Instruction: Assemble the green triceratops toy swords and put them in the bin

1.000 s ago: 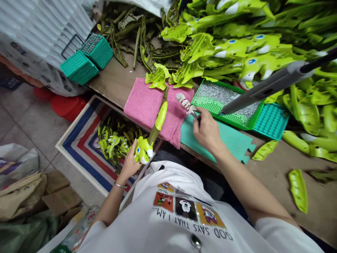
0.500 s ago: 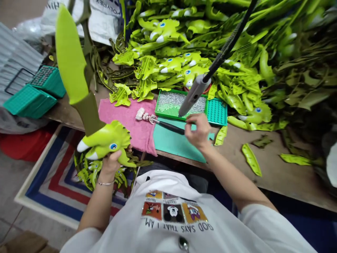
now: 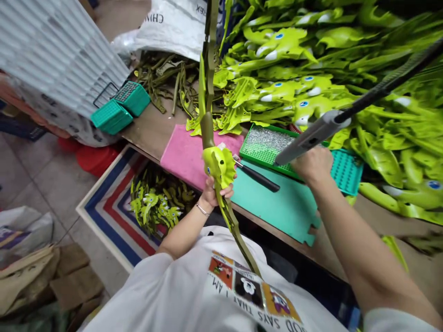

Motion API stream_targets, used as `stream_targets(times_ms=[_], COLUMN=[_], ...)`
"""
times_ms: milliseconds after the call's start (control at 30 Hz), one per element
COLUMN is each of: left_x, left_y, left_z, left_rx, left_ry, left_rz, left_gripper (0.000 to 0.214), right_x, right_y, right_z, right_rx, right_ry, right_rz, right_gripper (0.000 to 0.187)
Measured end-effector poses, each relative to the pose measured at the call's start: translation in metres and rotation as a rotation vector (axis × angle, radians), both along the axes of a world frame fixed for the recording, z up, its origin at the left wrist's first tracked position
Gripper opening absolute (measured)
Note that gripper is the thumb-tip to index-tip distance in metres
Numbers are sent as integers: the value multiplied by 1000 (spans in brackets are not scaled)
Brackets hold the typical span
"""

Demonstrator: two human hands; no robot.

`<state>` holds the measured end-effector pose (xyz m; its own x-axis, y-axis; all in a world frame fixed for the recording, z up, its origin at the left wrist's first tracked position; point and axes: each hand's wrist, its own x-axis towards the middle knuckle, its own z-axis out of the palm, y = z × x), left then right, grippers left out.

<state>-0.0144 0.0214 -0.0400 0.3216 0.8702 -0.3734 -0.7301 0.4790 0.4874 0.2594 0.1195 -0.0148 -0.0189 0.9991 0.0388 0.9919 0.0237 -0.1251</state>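
Observation:
My left hand (image 3: 216, 191) is wrapped round a lime-green toy sword (image 3: 218, 166) with a horned dinosaur head. Its blade (image 3: 204, 92) points away from me, and an olive half runs along it. The tail end reaches back toward my shirt. My right hand (image 3: 314, 163) is curled at the near edge of a green tray of small screws (image 3: 266, 138); its fingertips are hidden. Just in front of that hand hangs a grey electric screwdriver (image 3: 311, 136) on a dark cable. A black-handled tool (image 3: 259, 177) lies on the teal mat (image 3: 277, 207), with neither hand on it.
Lime-green toy parts (image 3: 277, 87) are heaped across the back of the bench. A pink cloth (image 3: 183, 152) lies beside the mat. Two teal baskets (image 3: 112, 116) stand at the left. Below, a striped box (image 3: 114, 221) holds several toys.
My right hand has let go of the black-handled tool and moved to the screw tray. The toy sword has turned edge-on in my left hand. My view has swung left.

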Motion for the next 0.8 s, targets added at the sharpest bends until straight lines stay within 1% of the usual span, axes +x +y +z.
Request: stream_targets(times_ms=[67, 133, 167, 233, 300, 367, 400, 467, 533, 600, 633, 700, 800], left_x=[1, 1, 0, -1, -3, -4, -4, -3, 0, 4, 6, 11, 15], left_y=[-1, -2, -2, -2, -4, -6, -8, -12, -18, -27, -31, -40, -49], left_z=[-2, -2, -3, -5, -6, -4, -2, 5, 12, 15, 14, 11, 3], left_rx=[-11, -18, -19, -18, -18, -31, -37, -16, 48, 101, 108, 88, -25], left_ry=[-13, -21, -23, -21, -17, 0, 19, 64, 130, 216, 262, 338, 353], left_rz=[-14, -31, -40, -53, -59, -67, -62, -43, -12, 25, 49, 111, 192], left_gripper=[65, 63, 62, 63, 64, 58, 52, 39, 29, 25, 25, 24, 22], right_x=[-2, 0, 4, 13, 20, 18, 12, -10, -42, -77, -93, -119, -142], right_y=[-6, -13, -17, -28, -44, -64, -76, -98, -117, -128, -130, -133, -134], right_z=[7, 11, 11, 10, 10, 17, 24, 42, 60, 72, 75, 76, 72], right_rx=[-32, -9, 29, 155, 329, 484, 535, 567, 523, 455, 418, 378, 384], right_ry=[-19, 35, 83, 207, 331, 424, 467, 553, 662, 773, 819, 906, 990], right_rz=[-99, -116, -113, -109, -118, -119, -110, -51, 70, 210, 257, 296, 279], right_gripper=[31, 36, 38, 38, 33, 30, 30, 33, 35, 32, 29, 25, 22])
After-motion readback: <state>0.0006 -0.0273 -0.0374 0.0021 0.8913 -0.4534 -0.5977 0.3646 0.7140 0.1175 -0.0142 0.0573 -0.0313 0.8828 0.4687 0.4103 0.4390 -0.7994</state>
